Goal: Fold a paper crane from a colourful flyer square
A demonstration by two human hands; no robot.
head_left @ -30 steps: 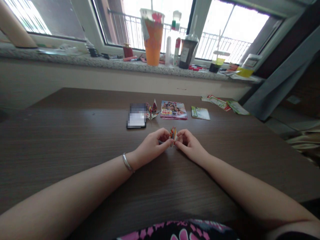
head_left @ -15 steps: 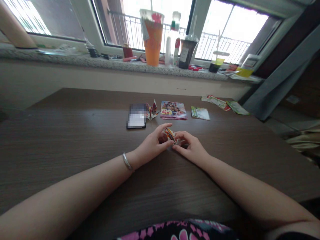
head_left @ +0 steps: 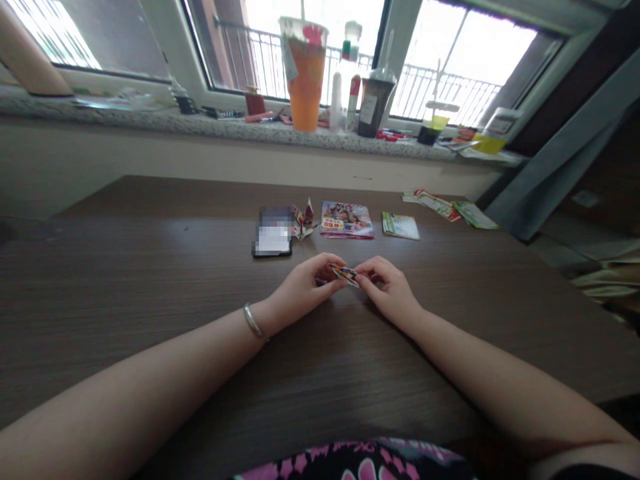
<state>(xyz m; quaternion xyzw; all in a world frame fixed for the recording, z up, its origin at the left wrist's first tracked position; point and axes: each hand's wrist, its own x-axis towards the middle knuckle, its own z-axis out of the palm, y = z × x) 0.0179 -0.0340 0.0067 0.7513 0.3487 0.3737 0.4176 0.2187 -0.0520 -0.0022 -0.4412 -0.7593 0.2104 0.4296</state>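
A small folded piece of colourful printed paper [head_left: 346, 273] is pinched between both my hands just above the dark wooden table [head_left: 150, 267]. My left hand [head_left: 300, 293], with a silver bangle on the wrist, grips its left end with closed fingers. My right hand [head_left: 390, 290] grips its right end, fingers closed too. The paper lies nearly flat, tilted slightly down to the right.
Beyond my hands lie a black phone [head_left: 273, 235], a finished folded paper figure [head_left: 304, 221], a colourful leaflet [head_left: 347, 220], a green card [head_left: 401, 225] and more leaflets [head_left: 440, 203]. The stone windowsill [head_left: 200, 123] holds an orange cup [head_left: 305, 73], bottles and a dark drink cup [head_left: 374, 100].
The folded paper stood upright between my fingertips, then was tipped over and now lies nearly flat. Both hands stayed in place, fingers shifting on it.
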